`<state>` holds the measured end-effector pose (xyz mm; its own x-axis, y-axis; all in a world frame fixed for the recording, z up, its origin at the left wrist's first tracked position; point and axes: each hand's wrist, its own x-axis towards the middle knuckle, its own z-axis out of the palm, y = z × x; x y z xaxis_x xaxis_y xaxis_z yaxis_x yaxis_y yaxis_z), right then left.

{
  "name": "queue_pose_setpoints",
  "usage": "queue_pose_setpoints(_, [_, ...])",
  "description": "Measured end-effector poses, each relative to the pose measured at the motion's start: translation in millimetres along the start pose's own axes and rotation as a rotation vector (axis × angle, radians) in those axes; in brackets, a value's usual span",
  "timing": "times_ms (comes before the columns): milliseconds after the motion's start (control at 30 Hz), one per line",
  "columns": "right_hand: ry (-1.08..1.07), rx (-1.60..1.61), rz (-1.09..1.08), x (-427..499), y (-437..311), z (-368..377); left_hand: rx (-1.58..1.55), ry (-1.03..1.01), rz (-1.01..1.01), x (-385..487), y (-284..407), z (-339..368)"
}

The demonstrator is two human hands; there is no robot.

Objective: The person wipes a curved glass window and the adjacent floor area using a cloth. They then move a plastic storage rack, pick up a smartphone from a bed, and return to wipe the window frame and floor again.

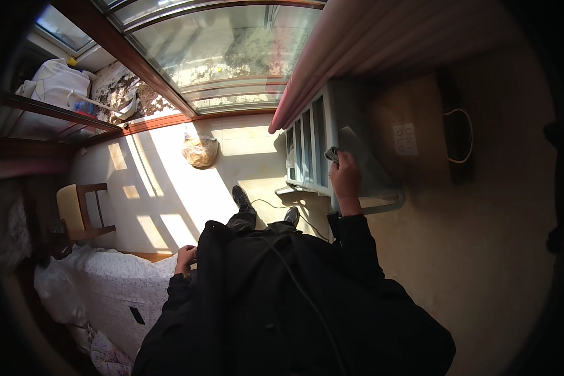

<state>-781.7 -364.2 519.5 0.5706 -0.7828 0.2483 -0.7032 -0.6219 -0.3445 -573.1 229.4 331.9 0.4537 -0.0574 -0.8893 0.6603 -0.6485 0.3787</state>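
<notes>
My right hand (346, 177) grips a small folded grey cloth (331, 154) at the top edge of a grey-blue plastic shelf unit (328, 136), which has several slatted openings in its side. My left hand (186, 258) hangs low beside my dark jacket, near the edge of a bed with a patterned pale cover (122, 277). Its fingers look curled, but the jacket partly hides them and I cannot tell whether anything is in them.
A knotted clear plastic bag (200, 149) lies on the sunlit tiles. A thin cable (268, 203) crosses near my shoes. At the left stands a wooden chair (73, 209). Ahead are glass sliding doors (225, 56) and a pink curtain (305, 84); a cardboard box (418, 117) is at the right.
</notes>
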Motion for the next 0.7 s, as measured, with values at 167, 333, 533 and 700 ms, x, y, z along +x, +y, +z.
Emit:
queue_pose_setpoints(167, [-0.003,-0.08,0.025,34.6,-21.6,5.4,0.087,-0.011,0.092,13.5,88.8,-34.4])
queue_pose_setpoints(333, [0.011,-0.09,0.012,71.7,-30.2,18.5,0.131,-0.039,0.101,35.9,136.8,-37.0])
queue_pose_setpoints(533, [-0.007,-0.177,0.121,136.1,-27.1,54.5,0.189,-0.081,0.241,34.2,160.8,-29.9])
queue_pose_setpoints(700, [0.109,0.116,-0.025,204.2,-16.1,74.3,0.239,-0.042,0.249,36.2,132.0,-35.2])
